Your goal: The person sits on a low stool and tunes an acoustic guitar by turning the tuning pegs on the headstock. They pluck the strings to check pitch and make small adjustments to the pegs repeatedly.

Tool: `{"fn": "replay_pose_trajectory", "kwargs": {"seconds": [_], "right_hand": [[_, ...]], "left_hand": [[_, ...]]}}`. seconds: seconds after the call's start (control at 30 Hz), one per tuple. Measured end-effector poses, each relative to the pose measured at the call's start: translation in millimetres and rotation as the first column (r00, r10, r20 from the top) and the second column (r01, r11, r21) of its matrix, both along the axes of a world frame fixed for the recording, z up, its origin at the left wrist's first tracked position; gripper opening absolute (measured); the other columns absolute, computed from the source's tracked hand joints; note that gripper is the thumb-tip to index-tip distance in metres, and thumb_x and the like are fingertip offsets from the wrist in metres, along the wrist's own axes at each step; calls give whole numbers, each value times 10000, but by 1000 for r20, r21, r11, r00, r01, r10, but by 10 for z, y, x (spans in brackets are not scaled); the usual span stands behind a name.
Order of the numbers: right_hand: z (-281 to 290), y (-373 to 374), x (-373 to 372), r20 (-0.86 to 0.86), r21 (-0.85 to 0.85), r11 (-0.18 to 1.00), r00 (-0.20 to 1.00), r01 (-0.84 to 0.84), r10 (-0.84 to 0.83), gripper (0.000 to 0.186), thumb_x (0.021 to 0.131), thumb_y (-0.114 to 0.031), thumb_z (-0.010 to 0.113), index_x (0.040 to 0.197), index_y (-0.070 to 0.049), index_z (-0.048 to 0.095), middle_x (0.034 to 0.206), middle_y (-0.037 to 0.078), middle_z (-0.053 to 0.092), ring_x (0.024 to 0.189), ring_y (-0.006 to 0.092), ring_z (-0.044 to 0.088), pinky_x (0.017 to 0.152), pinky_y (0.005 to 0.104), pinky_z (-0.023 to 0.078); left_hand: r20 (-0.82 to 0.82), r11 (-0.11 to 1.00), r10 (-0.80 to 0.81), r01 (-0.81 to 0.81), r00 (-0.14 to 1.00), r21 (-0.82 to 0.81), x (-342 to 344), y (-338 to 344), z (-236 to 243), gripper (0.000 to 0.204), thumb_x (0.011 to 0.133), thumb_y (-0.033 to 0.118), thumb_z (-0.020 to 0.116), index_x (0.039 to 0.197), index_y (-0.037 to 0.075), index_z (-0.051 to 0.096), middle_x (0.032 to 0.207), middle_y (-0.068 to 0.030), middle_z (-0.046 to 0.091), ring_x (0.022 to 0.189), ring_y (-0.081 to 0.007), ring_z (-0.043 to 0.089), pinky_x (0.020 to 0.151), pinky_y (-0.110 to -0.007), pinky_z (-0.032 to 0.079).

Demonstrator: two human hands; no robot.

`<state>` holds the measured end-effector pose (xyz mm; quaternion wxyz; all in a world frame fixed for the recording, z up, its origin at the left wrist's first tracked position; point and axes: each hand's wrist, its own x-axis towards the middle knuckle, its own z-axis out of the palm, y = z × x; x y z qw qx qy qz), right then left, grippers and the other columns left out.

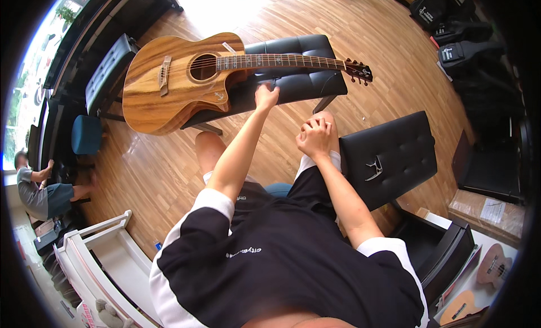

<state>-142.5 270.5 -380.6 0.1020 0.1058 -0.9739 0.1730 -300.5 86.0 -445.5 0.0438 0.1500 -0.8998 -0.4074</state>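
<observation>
The left hand (pixel 267 96), fingers curled, is at a black bench's (pixel 310 84) near edge; whether it pinches anything, I cannot tell. The right hand (pixel 315 136) drapes, loosely spread, over the right knee (pixel 333 141). Just beyond the left hand, a wooden guitar (pixel 189 94) lies on the bench; right of the right hand, a silver clamp (pixel 376 169) rests on another bench (pixel 403 150).

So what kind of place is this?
Probably a music shop or music room: a big wooden guitar lies on a black bench, and small ukulele-like instruments show at the lower right.
</observation>
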Motion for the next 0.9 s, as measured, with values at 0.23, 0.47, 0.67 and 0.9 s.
{"fn": "replay_pose_trajectory", "kwargs": {"seconds": [0.23,0.47,0.67,0.9], "right_hand": [[-6,53,22,-1,-29,999,1000,19,-19,247,690,-286,673,815,-85,742,1014,56,684,1097,263,513,944,440,366],[26,18,61,-13,-135,991,1000,19,-21,219,769,-295,680,807,-88,742,980,56,697,1039,245,567,931,429,398],[-65,-478,-59,481,-873,146,775,465,411,239,943,-214,590,1111,-53,646,902,74,691,715,185,666,686,336,552],[150,-391,-200,470,-726,-168,659,667,587,189,1016,-156,457,1099,-33,574,653,-45,417,492,45,349,462,197,311]], "left_hand": [[-17,952,147,-137,989,273,204,164,131,226,836,301,694,945,115,761,889,-99,741,845,-280,712,774,-373,535],[-151,787,-23,111,988,606,1626,78,-112,190,932,147,619,887,-17,705,723,-41,681,637,-77,613,594,-242,484],[-81,828,-326,326,942,456,3006,12,791,182,903,144,638,925,-27,697,711,-138,675,640,-126,626,611,-298,492],[168,687,-656,489,736,538,3434,-661,2046,186,889,149,664,949,-21,705,721,-109,680,661,-116,610,638,-281,502]]}}
